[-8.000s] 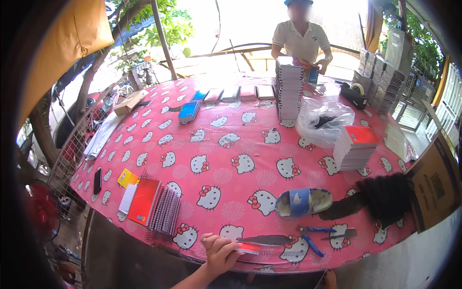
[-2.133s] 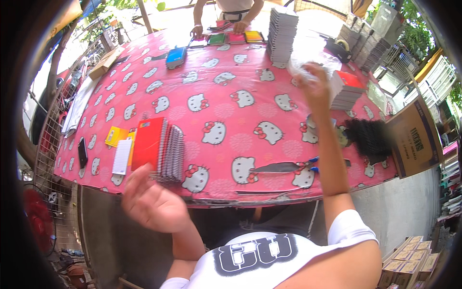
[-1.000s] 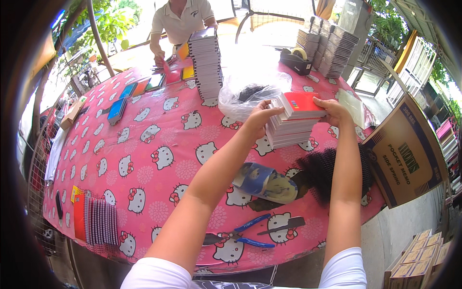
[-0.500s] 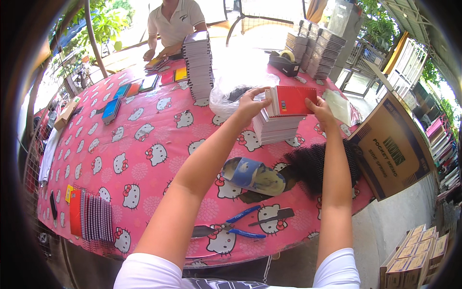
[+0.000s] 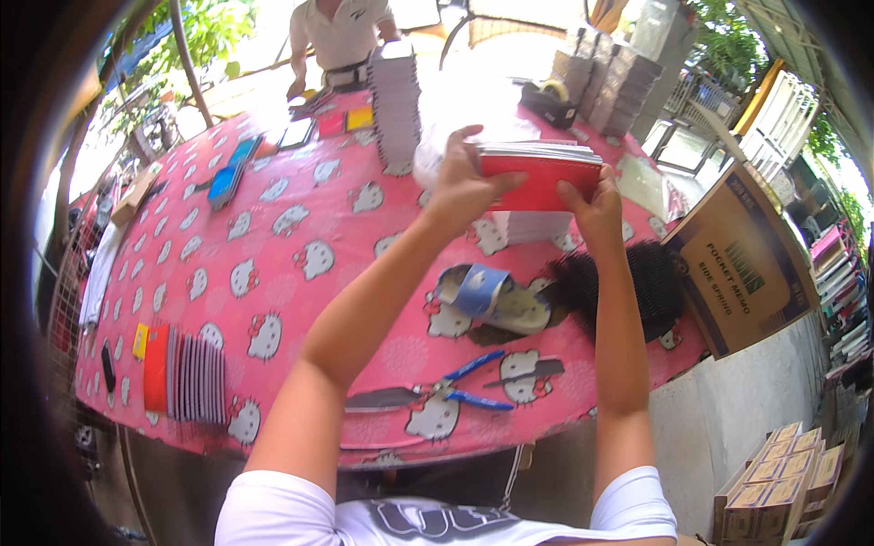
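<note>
My left hand (image 5: 464,187) and my right hand (image 5: 594,200) grip a red-covered notebook (image 5: 535,180) from its two sides. Its red face tilts toward me, and white page edges show along the top. Just beneath and behind it stands a stack of white paper (image 5: 533,227), partly hidden by the notebook. Close to my right forearm lies a heap of black spiral binding coils (image 5: 642,291). A blue and cream slipper (image 5: 496,298) rests on the table between my arms. Nearer to me are blue-handled pliers (image 5: 460,387) and a dark flat blade (image 5: 537,369).
A tall notebook stack (image 5: 393,109) stands at the back, near a person (image 5: 341,41) in a white shirt. A tape dispenser (image 5: 549,102) and more stacks (image 5: 624,86) are farther right. Red spiral notebooks (image 5: 187,373) sit at left. A cardboard box (image 5: 742,264) leans at the right edge.
The notebook has tipped up, so its page edges now show along the top. My left fingers have shifted round its left side. The person across the table has straightened up.
</note>
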Available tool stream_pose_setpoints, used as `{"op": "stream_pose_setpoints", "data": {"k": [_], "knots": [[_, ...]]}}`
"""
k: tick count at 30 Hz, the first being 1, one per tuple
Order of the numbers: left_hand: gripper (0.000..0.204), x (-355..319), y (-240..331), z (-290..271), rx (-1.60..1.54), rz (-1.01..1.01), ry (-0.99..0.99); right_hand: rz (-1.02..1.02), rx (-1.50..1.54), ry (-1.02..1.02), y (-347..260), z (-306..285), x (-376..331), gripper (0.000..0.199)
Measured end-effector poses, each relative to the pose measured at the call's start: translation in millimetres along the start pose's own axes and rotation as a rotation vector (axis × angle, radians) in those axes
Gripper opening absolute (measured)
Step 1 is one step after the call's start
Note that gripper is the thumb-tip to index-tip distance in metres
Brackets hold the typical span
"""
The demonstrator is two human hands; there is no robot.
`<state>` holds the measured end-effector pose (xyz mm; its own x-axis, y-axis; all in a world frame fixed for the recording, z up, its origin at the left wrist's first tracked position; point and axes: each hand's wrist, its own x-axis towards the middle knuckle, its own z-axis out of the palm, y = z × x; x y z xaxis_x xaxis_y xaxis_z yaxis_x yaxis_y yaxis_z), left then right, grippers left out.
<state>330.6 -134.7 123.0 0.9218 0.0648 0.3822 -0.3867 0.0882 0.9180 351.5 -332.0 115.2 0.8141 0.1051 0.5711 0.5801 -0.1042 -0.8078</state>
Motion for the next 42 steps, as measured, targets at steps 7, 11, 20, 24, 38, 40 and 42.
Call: {"op": "stream_pose_setpoints", "data": {"k": [7, 11, 20, 24, 38, 40, 42], "knots": [[0.086, -159, 19, -145, 0.162, -0.036, 0.084, 0.191, 0.417, -0.44, -23, 133, -117, 0.067], [0.087, -218, -28, -186, 0.203, -0.065, 0.116, 0.109, 0.076, -0.658, 9, 177, -155, 0.063], [0.062, -227, -5, -190, 0.142, -0.371, 0.196, 0.44, 0.233, -0.72, -11, 182, -151, 0.066], [0.063, -255, 46, -202, 0.04, -0.65, 0.252, 0.324, -0.062, -0.719, -69, 138, -124, 0.07], [0.099, -83, 57, -86, -0.237, -0.658, -0.128, 0.732, -0.467, 0.106, 60, -41, 51, 0.077], [0.098, -25, 14, -42, -0.525, -0.95, -0.008, 0.769, -0.46, 0.045, 75, -36, 54, 0.077], [0.094, 21, -35, 7, -0.495, -1.131, 0.164, 0.699, -0.444, 0.016, 95, -47, 50, 0.069]]}}
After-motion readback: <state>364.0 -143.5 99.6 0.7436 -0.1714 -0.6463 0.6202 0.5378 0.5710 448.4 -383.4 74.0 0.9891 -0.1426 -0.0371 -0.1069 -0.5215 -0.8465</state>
